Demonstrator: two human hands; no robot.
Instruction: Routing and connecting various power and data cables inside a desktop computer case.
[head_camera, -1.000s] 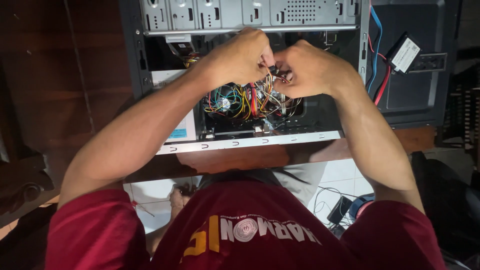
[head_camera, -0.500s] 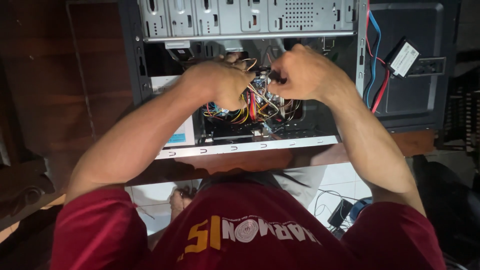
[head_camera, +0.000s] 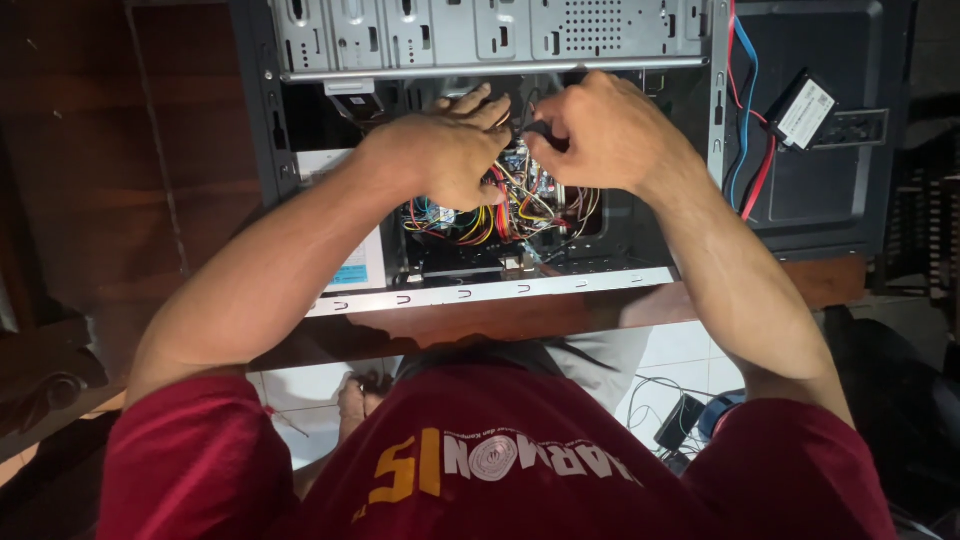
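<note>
Closest to us, at six o'clock, our red shirt (head_camera: 500, 470) fills the bottom of the view, and our two arms reach up from it. At the middle, our left hand (head_camera: 440, 150) is curled, its fingers pinching some of the wires (head_camera: 500, 210) so they stay out of the way. Just beside it, toward one o'clock, our right hand (head_camera: 610, 135) is clenched around a small dark plug (head_camera: 545, 130), though we cannot tell what kind. Both hands sit inside the open computer case (head_camera: 480, 290), which lies flat on the wooden table (head_camera: 150, 150) so we can look in. At two o'clock, red and blue cables (head_camera: 745, 150) run to a small black box (head_camera: 805, 110).
</note>
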